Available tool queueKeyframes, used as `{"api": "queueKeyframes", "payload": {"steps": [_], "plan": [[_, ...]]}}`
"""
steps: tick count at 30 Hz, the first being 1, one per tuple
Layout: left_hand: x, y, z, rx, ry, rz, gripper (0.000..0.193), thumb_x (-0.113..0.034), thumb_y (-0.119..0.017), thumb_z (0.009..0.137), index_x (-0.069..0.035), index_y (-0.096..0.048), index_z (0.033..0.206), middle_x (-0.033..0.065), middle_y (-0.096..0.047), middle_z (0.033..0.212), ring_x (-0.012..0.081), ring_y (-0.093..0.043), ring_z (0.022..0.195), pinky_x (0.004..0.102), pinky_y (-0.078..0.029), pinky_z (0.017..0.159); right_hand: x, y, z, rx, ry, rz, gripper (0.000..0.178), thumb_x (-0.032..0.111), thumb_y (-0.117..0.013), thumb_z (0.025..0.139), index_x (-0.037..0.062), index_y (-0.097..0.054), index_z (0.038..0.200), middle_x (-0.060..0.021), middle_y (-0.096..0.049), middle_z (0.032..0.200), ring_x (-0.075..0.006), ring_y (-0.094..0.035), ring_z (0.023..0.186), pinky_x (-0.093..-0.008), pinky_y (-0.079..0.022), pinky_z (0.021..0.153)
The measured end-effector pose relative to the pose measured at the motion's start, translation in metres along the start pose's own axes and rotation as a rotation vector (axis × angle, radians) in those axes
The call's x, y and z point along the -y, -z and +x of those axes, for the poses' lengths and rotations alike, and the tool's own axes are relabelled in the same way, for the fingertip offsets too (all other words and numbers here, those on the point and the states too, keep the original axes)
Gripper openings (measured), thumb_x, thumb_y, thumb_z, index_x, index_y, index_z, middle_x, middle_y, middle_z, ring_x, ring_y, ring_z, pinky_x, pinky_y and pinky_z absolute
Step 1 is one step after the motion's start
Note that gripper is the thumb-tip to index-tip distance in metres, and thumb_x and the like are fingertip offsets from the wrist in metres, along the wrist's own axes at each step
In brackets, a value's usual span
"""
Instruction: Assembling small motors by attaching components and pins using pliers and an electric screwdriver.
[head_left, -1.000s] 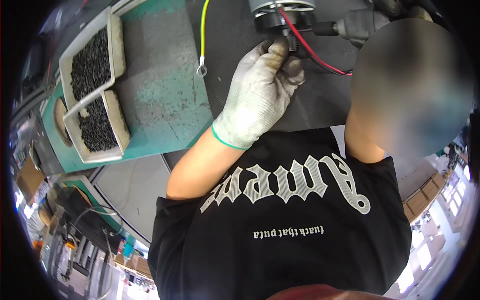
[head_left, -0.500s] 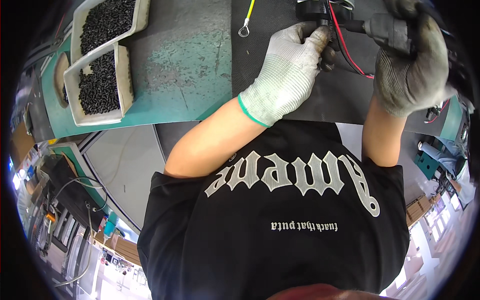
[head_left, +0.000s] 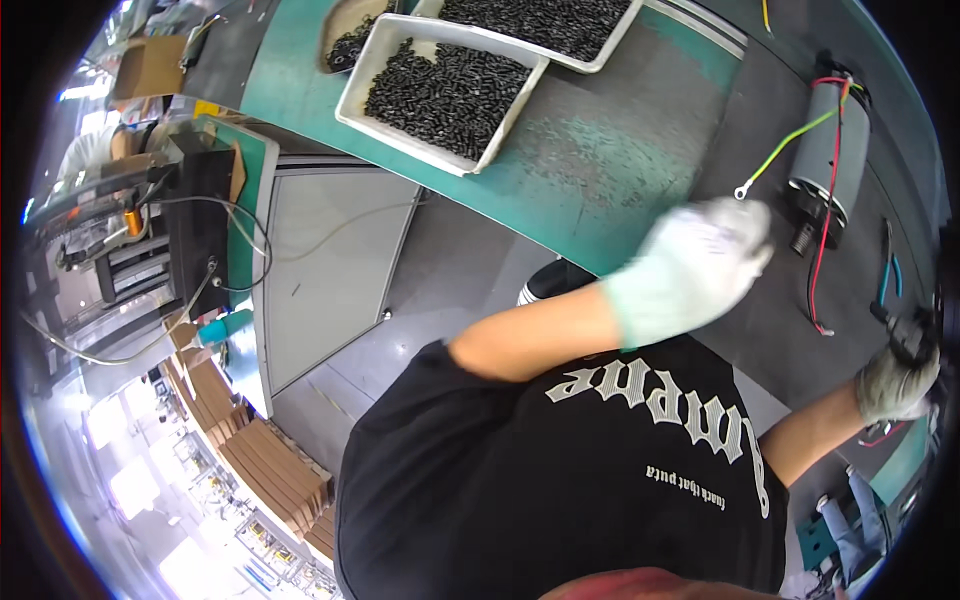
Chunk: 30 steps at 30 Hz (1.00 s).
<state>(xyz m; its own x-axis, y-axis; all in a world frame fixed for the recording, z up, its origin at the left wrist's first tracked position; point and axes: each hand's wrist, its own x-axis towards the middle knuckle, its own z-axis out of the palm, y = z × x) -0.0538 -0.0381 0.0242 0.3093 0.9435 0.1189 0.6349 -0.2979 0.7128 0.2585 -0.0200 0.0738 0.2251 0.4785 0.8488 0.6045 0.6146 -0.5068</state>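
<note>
My left hand (head_left: 700, 262), in a white knit glove, is over the near edge of the bench. Its fingers are smeared by motion, and nothing shows clearly in them. Just beyond it lies a ring terminal on a yellow-green wire from a grey cylindrical motor (head_left: 836, 150). A red wire and a black wire (head_left: 812, 285) trail from the motor toward me. Far to the right, my right hand (head_left: 895, 380) wears a grey glove with dark fingers; the dim picture rim hides whether it grips anything. Blue-handled pliers (head_left: 886, 275) lie just beyond it.
White bins (head_left: 465, 165) of small black parts stand at the bench's left, a smaller tray (head_left: 335, 35) beside them. A grey cabinet panel (head_left: 335, 270) is below the bench edge. Stacked cardboard (head_left: 262, 470) stands lower left. A person's legs (head_left: 855, 520) show lower right.
The view has swung left. My left hand has come away from the motor's shaft end toward me. My right hand has drawn away to the right from the motor, where it held a dark power tool.
</note>
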Motion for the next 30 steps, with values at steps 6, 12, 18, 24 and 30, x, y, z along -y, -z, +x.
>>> {"api": "queueKeyframes", "payload": {"steps": [6, 12, 18, 24, 30], "plan": [[0.142, 0.196, 0.008, -0.435, 0.402, 0.990, 0.022, -0.025, -0.060, 0.087, -0.006, -0.066, 0.096, 0.0175, -0.066, 0.096, 0.0335, -0.065, 0.090, 0.0444, -0.053, 0.076, -0.042, 0.079, -0.046, 0.168, -0.100, -0.609, 0.030, 0.001, -0.044, 0.096, -0.0117, -0.052, 0.122, -0.0274, -0.057, 0.123, -0.0331, -0.061, 0.107, -0.0373, -0.055, 0.086], [0.211, 0.212, 0.027, -0.236, 0.434, 1.091, 0.029, -0.028, -0.060, 0.083, -0.003, -0.066, 0.097, 0.0185, -0.067, 0.095, 0.0356, -0.064, 0.091, 0.0444, -0.050, 0.083, -0.019, 0.056, -0.035, 0.131, -0.108, -0.225, 0.029, -0.008, -0.054, 0.090, -0.0061, -0.058, 0.119, -0.0223, -0.060, 0.118, -0.0287, -0.065, 0.094, -0.0377, -0.056, 0.085], [0.192, 0.202, 0.025, -0.302, 0.446, 0.963, 0.027, -0.023, -0.062, 0.084, -0.001, -0.065, 0.099, 0.0222, -0.066, 0.095, 0.0387, -0.063, 0.091, 0.0462, -0.049, 0.084, 0.020, 0.011, -0.024, -0.227, -0.465, 0.128, 0.029, 0.001, -0.060, 0.087, -0.0080, -0.058, 0.115, -0.0163, -0.065, 0.103, -0.0215, -0.064, 0.087, -0.0322, -0.053, 0.078], [0.190, 0.202, 0.028, -0.376, 0.491, 0.828, 0.031, -0.024, -0.063, 0.082, 0.002, -0.064, 0.098, 0.0230, -0.067, 0.091, 0.0385, -0.065, 0.088, 0.0455, -0.050, 0.082, 0.026, -0.003, -0.018, -0.236, -0.480, 0.232, 0.028, -0.002, -0.060, 0.086, -0.0088, -0.059, 0.113, -0.0164, -0.065, 0.103, -0.0216, -0.064, 0.089, -0.0337, -0.053, 0.080], [0.193, 0.191, 0.029, -0.354, 0.471, 0.933, 0.030, -0.024, -0.063, 0.080, 0.005, -0.063, 0.090, 0.0265, -0.066, 0.087, 0.0408, -0.064, 0.088, 0.0469, -0.050, 0.082, 0.021, -0.007, -0.017, -0.256, -0.485, 0.279, 0.030, -0.004, -0.060, 0.085, -0.0096, -0.056, 0.115, -0.0165, -0.064, 0.104, -0.0231, -0.063, 0.092, -0.0349, -0.053, 0.081]]}}
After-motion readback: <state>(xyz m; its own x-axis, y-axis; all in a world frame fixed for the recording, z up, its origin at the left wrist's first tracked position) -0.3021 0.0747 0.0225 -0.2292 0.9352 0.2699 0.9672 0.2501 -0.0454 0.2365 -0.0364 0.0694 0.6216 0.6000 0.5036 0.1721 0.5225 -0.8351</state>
